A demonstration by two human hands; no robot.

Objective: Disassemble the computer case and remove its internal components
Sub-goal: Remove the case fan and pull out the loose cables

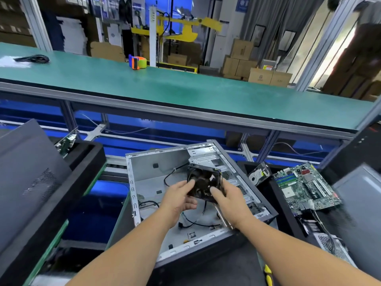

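No legible text; blue wall sign (241, 4) and box labels (269, 68) too blurred.

Seen across the upper half of the frame: a long green-topped workbench (185, 89) edged in aluminium. Lay on it at upper left a coiled black cable (34, 58) beside a white sheet (12, 62), and near upper centre an orange and blue tape dispenser (137, 62) at the far edge. Below it, in the lower centre, sat an opened computer case (156, 182) on a lower green-edged surface (118, 219), tilted toward the right; black trays (86, 153) stood at left and right, the right one holding a motherboard (307, 187).
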